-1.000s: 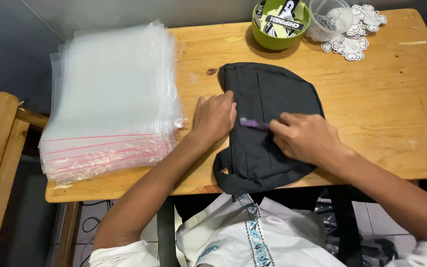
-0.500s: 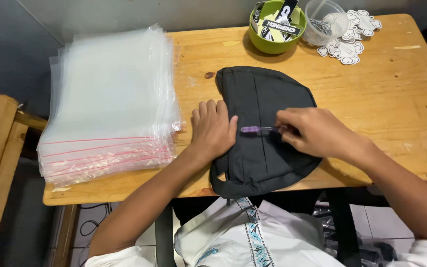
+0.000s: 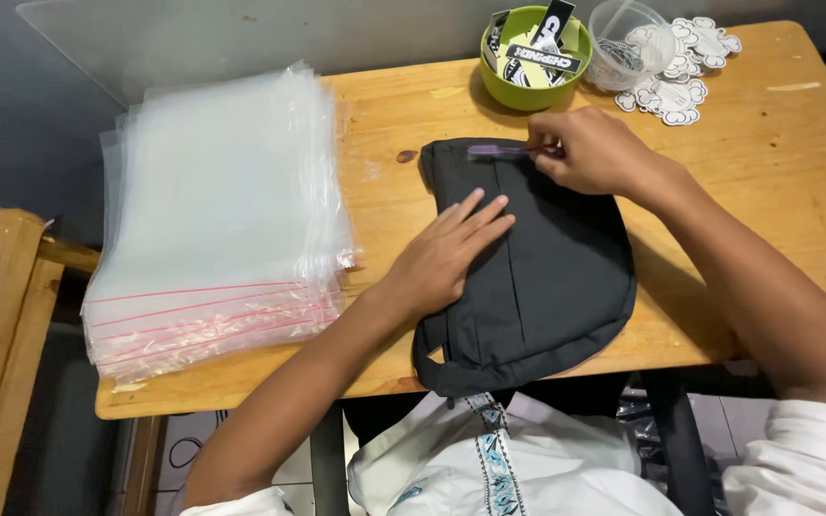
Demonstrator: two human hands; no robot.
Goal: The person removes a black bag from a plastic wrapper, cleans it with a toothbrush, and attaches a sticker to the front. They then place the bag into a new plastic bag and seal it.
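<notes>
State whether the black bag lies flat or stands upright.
Flat: the black bag lies spread on the wooden table, left hand pressing it.

black bag (image 3: 537, 277): 1 | green bowl (image 3: 528, 81): 1 | clear cup (image 3: 628, 48): 1 | bag stack (image 3: 217, 215): 1 | purple tool (image 3: 494, 150): 1

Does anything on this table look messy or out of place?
Only small things: the black bag hangs over the table's front edge, and white cut-out stickers lie loosely scattered beside the clear cup. Nothing looks spilled or damaged.

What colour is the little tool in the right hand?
Purple tool, held by the right hand; seen clearly in the head view.
</notes>
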